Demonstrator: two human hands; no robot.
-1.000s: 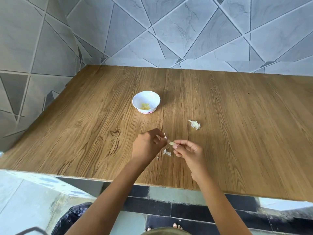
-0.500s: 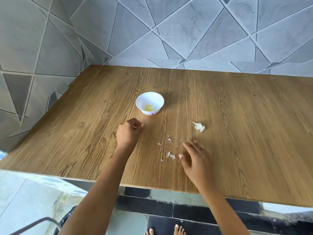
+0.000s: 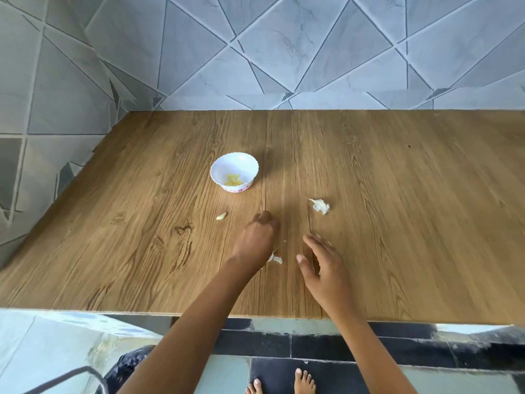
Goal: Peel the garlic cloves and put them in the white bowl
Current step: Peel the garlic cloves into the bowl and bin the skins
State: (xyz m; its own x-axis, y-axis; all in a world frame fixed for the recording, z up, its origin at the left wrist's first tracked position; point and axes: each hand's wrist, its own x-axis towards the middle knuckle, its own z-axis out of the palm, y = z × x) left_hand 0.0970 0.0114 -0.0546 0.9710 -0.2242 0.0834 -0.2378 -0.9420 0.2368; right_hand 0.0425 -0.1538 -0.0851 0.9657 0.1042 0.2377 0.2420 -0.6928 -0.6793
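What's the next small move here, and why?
Probably the left hand should reach left and pick up the clove lying on the table. It looks peeled and sits short of the white bowl, which already holds peeled cloves.

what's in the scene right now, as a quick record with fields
bowl: white bowl, peeled cloves inside
loose clove: on the table, outside the bowl, looks peeled
unpeeled garlic: right of the bowl, untouched
skin scraps: between the hands
left hand: fingers curled, contents hidden
right hand: open, holds nothing
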